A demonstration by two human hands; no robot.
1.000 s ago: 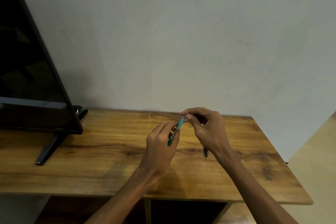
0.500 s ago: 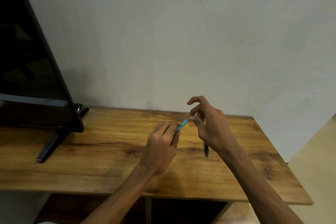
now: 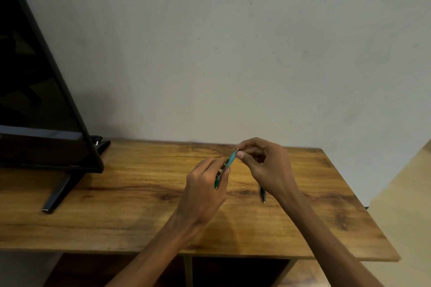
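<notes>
wall (image 3: 233, 53): pale, scuffed | table (image 3: 116, 216): wood-grain | television (image 3: 35, 100): dark, left | floor (image 3: 408, 216): tan

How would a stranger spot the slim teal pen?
Above the brown wooden table, right of the black television, the left hand and right hand hold the slim teal pen slanted between them. It alone is lifted; the dark pen lies flat.

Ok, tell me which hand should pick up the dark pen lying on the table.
Right, probably. The right hand sits just above the dark pen and only pinches the top end of the teal pen; the left hand grips its barrel, farther from the dark pen.
</notes>
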